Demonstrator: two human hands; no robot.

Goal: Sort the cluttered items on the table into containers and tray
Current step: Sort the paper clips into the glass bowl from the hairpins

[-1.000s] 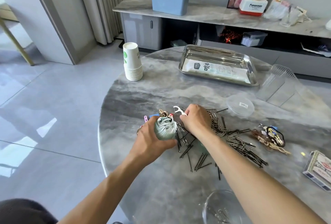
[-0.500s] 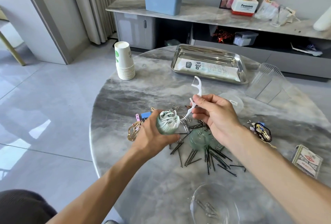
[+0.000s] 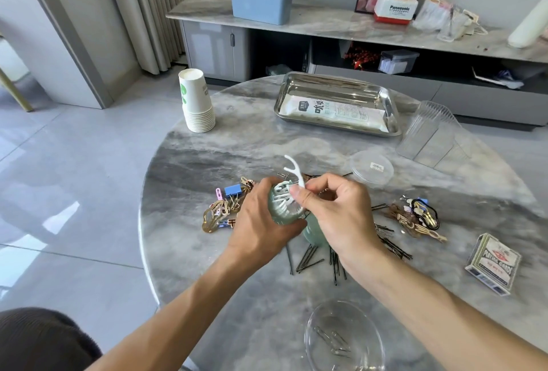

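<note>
— What did the hands hold?
— The left hand (image 3: 261,222) gripped a green jar (image 3: 281,207) full of white floss picks, above the middle of the bench (image 3: 189,163). The right hand (image 3: 335,210) pinched one floss pick (image 3: 296,173) at the jar's mouth.
— And the tray (image 3: 338,103)?
— It stood at the far edge, with a packet (image 3: 332,111) inside.

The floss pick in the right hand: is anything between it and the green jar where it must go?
Nothing visible blocks it. The right hand pinches the floss pick directly over the open mouth of the green jar, gripped by the left hand; other picks already fill it.
</note>
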